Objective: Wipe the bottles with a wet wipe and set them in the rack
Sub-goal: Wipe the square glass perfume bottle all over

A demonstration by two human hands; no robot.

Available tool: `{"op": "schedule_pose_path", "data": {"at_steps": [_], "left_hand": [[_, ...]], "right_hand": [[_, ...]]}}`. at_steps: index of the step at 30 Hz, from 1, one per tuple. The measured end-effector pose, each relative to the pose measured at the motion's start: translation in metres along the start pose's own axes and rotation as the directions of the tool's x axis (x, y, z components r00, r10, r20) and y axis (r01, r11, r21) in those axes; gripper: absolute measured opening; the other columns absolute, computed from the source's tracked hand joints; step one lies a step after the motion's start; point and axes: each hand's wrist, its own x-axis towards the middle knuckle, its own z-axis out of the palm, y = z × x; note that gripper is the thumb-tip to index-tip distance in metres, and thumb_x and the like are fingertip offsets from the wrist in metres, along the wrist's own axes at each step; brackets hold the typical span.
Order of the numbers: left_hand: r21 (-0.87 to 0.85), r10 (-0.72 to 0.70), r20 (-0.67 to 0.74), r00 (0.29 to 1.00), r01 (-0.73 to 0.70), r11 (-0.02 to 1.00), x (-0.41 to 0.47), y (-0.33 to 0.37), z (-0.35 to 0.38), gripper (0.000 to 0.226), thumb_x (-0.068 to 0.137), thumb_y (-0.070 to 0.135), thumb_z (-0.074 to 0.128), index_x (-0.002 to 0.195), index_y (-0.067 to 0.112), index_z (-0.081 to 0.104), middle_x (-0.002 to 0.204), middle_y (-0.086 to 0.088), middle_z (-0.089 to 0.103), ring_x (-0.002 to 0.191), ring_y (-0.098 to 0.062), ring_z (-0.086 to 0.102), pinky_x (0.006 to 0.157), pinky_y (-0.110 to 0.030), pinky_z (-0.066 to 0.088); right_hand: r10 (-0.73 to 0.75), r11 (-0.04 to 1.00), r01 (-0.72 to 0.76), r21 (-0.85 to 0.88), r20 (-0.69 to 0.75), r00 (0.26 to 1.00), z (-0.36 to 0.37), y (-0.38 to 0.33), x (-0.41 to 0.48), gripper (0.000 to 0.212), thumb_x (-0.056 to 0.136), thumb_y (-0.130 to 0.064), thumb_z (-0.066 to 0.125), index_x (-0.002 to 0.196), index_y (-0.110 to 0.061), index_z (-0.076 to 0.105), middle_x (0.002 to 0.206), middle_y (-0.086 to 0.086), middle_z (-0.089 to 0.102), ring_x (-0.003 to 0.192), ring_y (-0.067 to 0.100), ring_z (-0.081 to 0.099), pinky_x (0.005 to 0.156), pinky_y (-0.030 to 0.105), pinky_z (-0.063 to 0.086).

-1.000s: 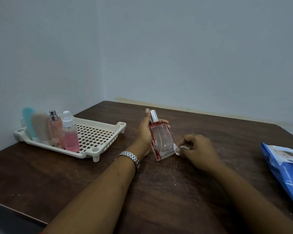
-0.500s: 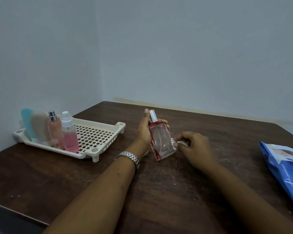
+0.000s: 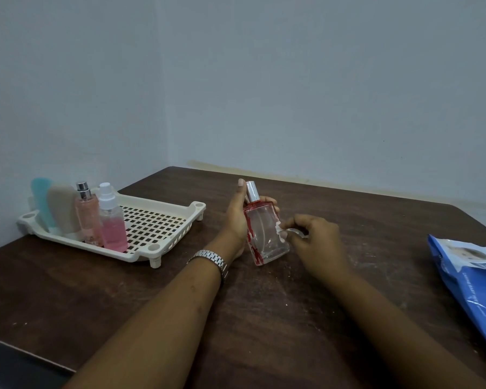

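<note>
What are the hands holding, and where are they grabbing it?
The left hand grips the clear, red-edged glass perfume bottle round its body; the right hand pinches a crumpled white wet wipe.

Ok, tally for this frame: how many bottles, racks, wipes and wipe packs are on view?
Bottles: 5 (teal bottle, beige bottle, silver-capped pink bottle and white-capped pink bottle in the rack; clear bottle in the left hand)
Racks: 1
Wipes: 1, the wet wipe pinched in the right hand
Packs: 1, the blue wipe pack
Total: 8
</note>
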Motion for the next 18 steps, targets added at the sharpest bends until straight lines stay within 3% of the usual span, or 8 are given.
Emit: {"op": "schedule_pose_path", "data": {"at_steps": [3,7,9,12,14,18], "left_hand": [[0.007,0.0,-0.002,1.0,0.0,1.0,0.001,-0.001,-0.001,0.076,0.095,0.06,0.024,0.082,-0.003,0.064,0.078,-0.017,0.064,0.069,-0.023,0.062,0.069,-0.031,0.053],[0.012,0.001,0.008,1.0,-0.001,1.0,-0.001,0.0,0.0,0.075,0.094,0.06,0.025,0.08,-0.001,0.065,0.077,-0.016,0.066,0.07,-0.023,0.061,0.073,-0.034,0.052],[0.002,-0.005,0.029,1.0,0.005,1.0,-0.002,0.001,0.001,0.073,0.094,0.06,0.025,0.078,0.0,0.064,0.073,-0.014,0.065,0.068,-0.023,0.061,0.072,-0.034,0.052],[-0.017,-0.02,0.049,0.999,0.021,1.0,-0.004,0.002,0.004,0.071,0.094,0.059,0.026,0.078,0.0,0.063,0.07,-0.012,0.064,0.068,-0.024,0.059,0.07,-0.033,0.051],[-0.028,-0.023,0.052,0.998,0.024,0.999,-0.004,0.003,0.004,0.071,0.094,0.059,0.026,0.079,0.0,0.063,0.07,-0.012,0.065,0.067,-0.023,0.06,0.069,-0.032,0.052],[-0.022,-0.005,0.045,0.999,0.006,1.0,-0.002,0.002,0.001,0.074,0.094,0.059,0.025,0.08,-0.001,0.065,0.073,-0.013,0.067,0.069,-0.022,0.062,0.068,-0.031,0.054]], "right_hand": [[0.025,1.0,-0.025,0.009,0.023,0.999,-0.003,0.002,0.0,0.011,0.082,-0.012,0.068,0.084,-0.023,0.067,0.077,-0.025,0.055,0.073,-0.006,0.054,0.06,0.005,0.04],[0.097,0.991,-0.094,0.096,-0.022,0.995,-0.001,0.008,0.006,0.014,0.083,-0.013,0.067,0.081,-0.027,0.066,0.08,-0.013,0.064,0.076,0.005,0.06,0.068,0.026,0.053],[0.09,0.985,-0.08,0.155,-0.056,0.994,0.003,0.005,0.008,0.014,0.084,-0.014,0.066,0.087,-0.028,0.068,0.083,-0.015,0.065,0.079,0.003,0.061,0.072,0.027,0.054],[0.051,0.979,-0.033,0.202,-0.088,0.995,0.005,0.0,0.009,0.019,0.087,-0.013,0.063,0.104,-0.019,0.069,0.089,-0.013,0.066,0.083,0.0,0.061,0.074,0.022,0.052],[0.057,0.985,-0.047,0.163,-0.054,0.997,0.004,0.001,0.008,0.021,0.088,-0.013,0.061,0.107,-0.018,0.069,0.093,-0.008,0.067,0.079,-0.004,0.059,0.068,0.014,0.048],[0.133,0.991,-0.129,-0.04,0.157,0.979,-0.009,0.011,0.006,0.018,0.087,-0.012,0.063,0.104,-0.013,0.069,0.094,-0.002,0.067,0.07,-0.006,0.053,0.054,0.002,0.038]]}}
